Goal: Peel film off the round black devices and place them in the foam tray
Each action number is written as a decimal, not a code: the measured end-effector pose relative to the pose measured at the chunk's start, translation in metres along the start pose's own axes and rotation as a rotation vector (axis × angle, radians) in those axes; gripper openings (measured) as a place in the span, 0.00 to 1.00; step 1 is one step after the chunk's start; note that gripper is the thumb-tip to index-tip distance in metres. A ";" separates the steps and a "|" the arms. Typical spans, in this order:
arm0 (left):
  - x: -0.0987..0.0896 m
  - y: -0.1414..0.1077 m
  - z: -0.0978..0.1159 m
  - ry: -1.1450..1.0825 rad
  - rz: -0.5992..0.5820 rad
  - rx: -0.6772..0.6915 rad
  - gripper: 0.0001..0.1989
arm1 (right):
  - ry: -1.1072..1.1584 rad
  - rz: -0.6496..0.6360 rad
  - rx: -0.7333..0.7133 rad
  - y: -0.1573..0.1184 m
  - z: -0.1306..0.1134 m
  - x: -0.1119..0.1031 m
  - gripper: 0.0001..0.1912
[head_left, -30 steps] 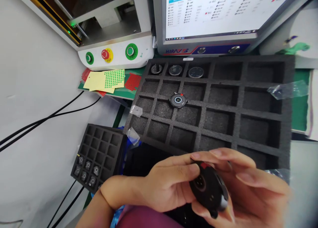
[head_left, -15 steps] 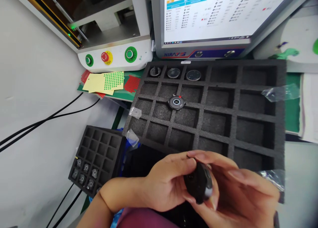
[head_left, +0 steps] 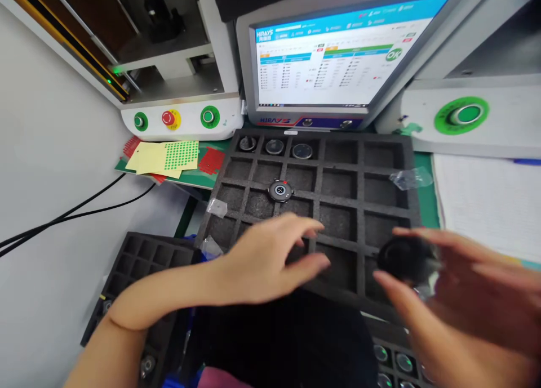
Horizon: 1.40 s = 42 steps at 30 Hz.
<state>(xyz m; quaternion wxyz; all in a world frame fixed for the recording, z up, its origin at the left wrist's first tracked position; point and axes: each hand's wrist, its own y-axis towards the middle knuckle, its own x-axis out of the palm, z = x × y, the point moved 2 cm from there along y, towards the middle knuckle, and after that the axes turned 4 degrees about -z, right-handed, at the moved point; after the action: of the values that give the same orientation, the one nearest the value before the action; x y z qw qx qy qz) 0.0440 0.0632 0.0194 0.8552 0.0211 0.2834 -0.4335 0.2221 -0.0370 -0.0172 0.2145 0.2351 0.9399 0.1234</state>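
Observation:
My right hand (head_left: 473, 303) pinches a round black watch case (head_left: 403, 257) between thumb and fingers, over the right part of a dark foam tray (head_left: 360, 208). The case is blurred by motion. My left hand (head_left: 270, 258) hovers over the tray's front middle, thumb and fingers apart, holding nothing. Behind it, a watch case with a red sticker (head_left: 280, 191) lies back up across the tray's dividers. Three round watch cases, a left one (head_left: 247, 144), a middle one (head_left: 274, 146) and a right one (head_left: 302, 151), sit in the back row of pockets.
A monitor (head_left: 313, 72) stands behind the tray, showing a green OK. Machines with buttons flank it, with a red stop button (head_left: 168, 118) on the left. Yellow sticker sheets (head_left: 156, 158) lie at left. Other trays are at lower left (head_left: 139, 258) and lower right (head_left: 395, 343).
My hands have parted. The left hand has let go of the black watch case; the right hand has carried it to the right. The view has shifted, showing more of the monitor and right machine.

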 end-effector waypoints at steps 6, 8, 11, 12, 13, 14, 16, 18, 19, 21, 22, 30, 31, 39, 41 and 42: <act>-0.036 0.044 -0.027 0.873 0.079 0.034 0.23 | -0.411 -0.254 -0.169 0.074 0.026 0.007 0.25; -0.035 0.050 -0.036 0.921 0.038 -0.006 0.20 | -0.447 -0.315 -0.187 0.080 0.039 0.016 0.26; -0.033 0.053 -0.041 0.886 0.026 -0.018 0.15 | -0.499 -0.361 -0.217 0.080 0.052 0.024 0.26; -0.033 0.054 -0.042 0.858 0.022 -0.009 0.14 | -0.511 -0.369 -0.221 0.079 0.055 0.025 0.26; -0.034 0.055 -0.043 0.830 0.017 0.001 0.15 | -0.519 -0.376 -0.218 0.079 0.057 0.025 0.25; -0.037 0.057 -0.043 0.807 0.014 0.005 0.17 | -0.521 -0.382 -0.215 0.080 0.059 0.025 0.24; -0.043 0.062 -0.044 0.777 0.003 -0.001 0.22 | -0.527 -0.398 -0.220 0.081 0.061 0.024 0.23; -0.049 0.066 -0.046 0.754 -0.022 -0.004 0.24 | -0.535 -0.408 -0.248 0.083 0.062 0.023 0.23; -0.051 0.067 -0.046 0.723 -0.027 0.010 0.23 | -0.539 -0.410 -0.262 0.083 0.062 0.023 0.23; -0.053 0.065 -0.044 0.554 -0.004 0.081 0.21 | -0.539 -0.407 -0.289 0.083 0.061 0.021 0.23; -0.054 0.062 -0.042 0.410 0.025 0.130 0.21 | -0.535 -0.407 -0.301 0.083 0.060 0.020 0.23; -0.042 0.019 -0.019 -0.340 0.080 0.389 0.32 | -0.473 -0.364 -0.429 0.064 0.040 0.006 0.18; -0.041 0.015 -0.017 -0.301 0.097 0.419 0.31 | -0.471 -0.360 -0.431 0.061 0.037 0.005 0.18; -0.043 -0.006 0.001 0.018 0.245 0.641 0.22 | -0.448 -0.336 -0.501 0.039 0.015 0.001 0.13; -0.046 -0.009 0.005 0.050 0.257 0.647 0.20 | -0.442 -0.336 -0.491 0.038 0.012 -0.003 0.13; -0.049 -0.010 0.006 0.062 0.250 0.634 0.18 | -0.441 -0.336 -0.487 0.040 0.011 -0.005 0.13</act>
<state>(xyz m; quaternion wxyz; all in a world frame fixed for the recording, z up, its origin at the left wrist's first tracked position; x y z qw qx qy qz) 0.0167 0.0904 0.0514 0.8435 0.3339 0.1555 -0.3909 0.2466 -0.0040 -0.0116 0.4787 0.0407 0.8398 0.2529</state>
